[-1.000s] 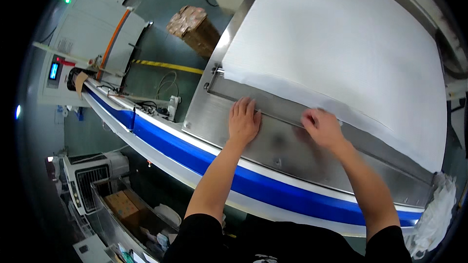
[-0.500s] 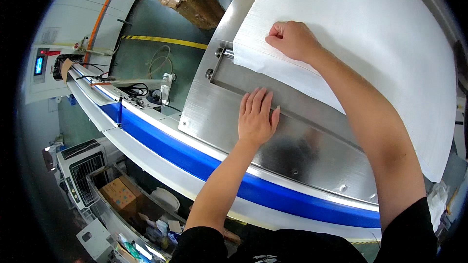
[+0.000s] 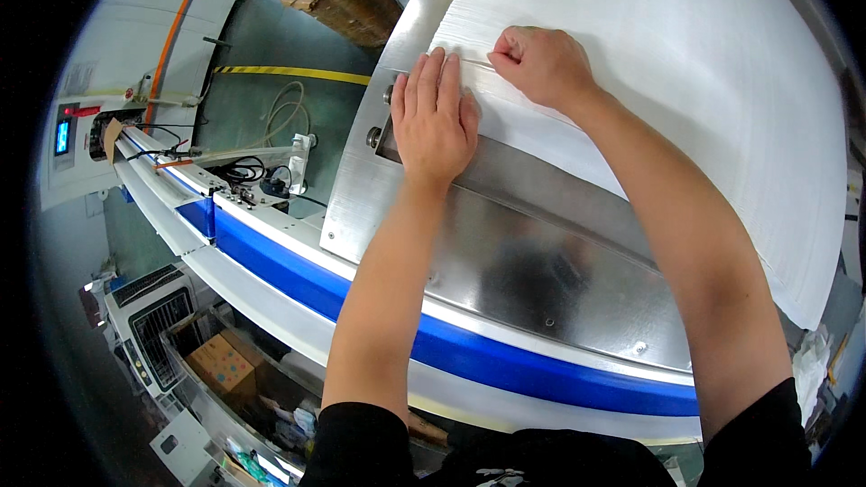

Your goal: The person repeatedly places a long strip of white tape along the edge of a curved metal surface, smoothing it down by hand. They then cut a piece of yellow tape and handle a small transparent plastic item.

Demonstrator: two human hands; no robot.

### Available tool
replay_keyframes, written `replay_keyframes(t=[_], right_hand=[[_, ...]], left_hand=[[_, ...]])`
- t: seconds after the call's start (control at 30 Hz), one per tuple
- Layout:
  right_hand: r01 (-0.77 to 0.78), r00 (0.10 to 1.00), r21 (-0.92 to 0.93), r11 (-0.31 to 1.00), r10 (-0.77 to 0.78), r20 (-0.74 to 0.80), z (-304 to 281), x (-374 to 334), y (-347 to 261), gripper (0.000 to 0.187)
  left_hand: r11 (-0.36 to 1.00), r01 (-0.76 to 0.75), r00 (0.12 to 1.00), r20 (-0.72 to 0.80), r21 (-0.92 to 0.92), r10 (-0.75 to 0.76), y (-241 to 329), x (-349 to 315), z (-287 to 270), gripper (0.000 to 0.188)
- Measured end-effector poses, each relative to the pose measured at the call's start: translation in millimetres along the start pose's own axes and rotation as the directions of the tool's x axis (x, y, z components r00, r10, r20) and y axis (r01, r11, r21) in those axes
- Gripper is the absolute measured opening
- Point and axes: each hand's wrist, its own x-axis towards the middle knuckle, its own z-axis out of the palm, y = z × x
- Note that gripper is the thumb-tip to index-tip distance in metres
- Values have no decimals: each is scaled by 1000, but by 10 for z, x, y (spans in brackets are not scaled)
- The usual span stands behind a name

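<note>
So the big change in the last half second is the left hand [image 3: 436, 131]: it was down on the metal plate [image 3: 487, 257] just below the white sheet [image 3: 695, 90], and now it's up at the sheet's near left corner. It's flat, palm down, fingers straight and pretty much together, thumb off to the side, and I don't see it gripping anything; the fingertips reach over the sheet's edge. The right hand [image 3: 546, 68] has barely budged: it's over the sheet, a bit in from that same corner, curled nearly closed with the thumb up by the index finger. Can't tell if it's pinching a bit of the sheet or just resting there. The sheet itself lies across the plate, its near edge just past a recessed strip [image 3: 532, 182], with a round metal knob [image 3: 373, 137] just off its left corner. I'd read it as both hands being on the sheet work now, side by side, rather than one parked on bare metal.
</note>
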Motion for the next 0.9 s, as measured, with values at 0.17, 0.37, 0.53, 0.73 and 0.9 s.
replay_keyframes(t=[0.17,0.37,0.53,0.73,0.9], right_hand=[[-3,1000,7,1000,3,14,-3,15,62,20],[-10,1000,-2,1000,10,29,-3,29,82,20],[-19,999,-6,1000,19,26,-11,42,92,20],[-21,999,-13,1000,22,25,-1,42,81,19],[-25,999,-22,999,26,33,-9,51,87,20]], left_hand=[[999,-22,1000,16,26,22,-52,-81,72,44],[1000,-1,1000,23,30,0,-49,-97,44,41],[1000,5,1000,9,30,-5,-61,-119,54,41],[1000,9,1000,24,30,-10,-69,-137,39,38],[1000,7,1000,12,5,-7,-79,-147,27,35]])
